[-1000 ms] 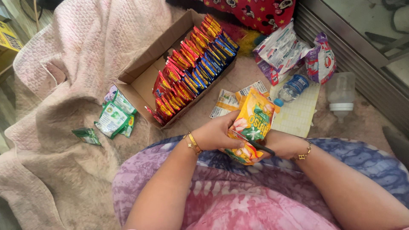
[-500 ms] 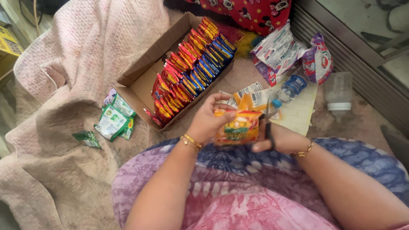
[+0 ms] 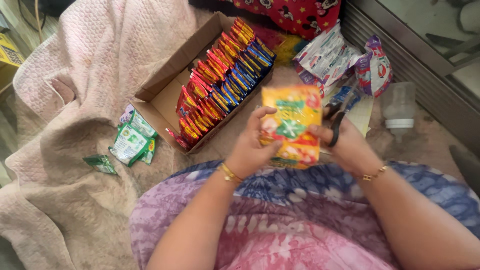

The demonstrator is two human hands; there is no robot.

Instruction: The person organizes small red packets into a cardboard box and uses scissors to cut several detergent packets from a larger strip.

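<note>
— Pink quilted blanket point(image 3: 75, 75) spread over the floor, metal door track point(image 3: 410, 45) along the right edge. Anything on the blanket?

— Saw an open cardboard box point(image 3: 165, 75) with rows of red and blue sachets point(image 3: 225, 75) standing on edge inside. Just left of the box, a few green sachets point(image 3: 132, 142) lying flat, one more a little apart.

— And the hands?

— Left hand point(image 3: 250, 147) closed on the left edge of a yellow-orange packet point(image 3: 292, 125), thumb across its front. Right hand point(image 3: 347, 145) pinched on the packet's right edge, with black-handled scissors point(image 3: 337, 120) looped on its fingers; blades blurred, couldn't tell whether apart or together.

— Where was the packet?

— Held upright in the air above the lap, front toward the camera, between both hands, just beside the box's near corner.

— Anything behind?

— Crumpled white and purple wrappers point(image 3: 340, 57) near the track, a clear baby bottle point(image 3: 397, 107) lying beside them, red patterned cloth point(image 3: 295, 12) at the top.
</note>
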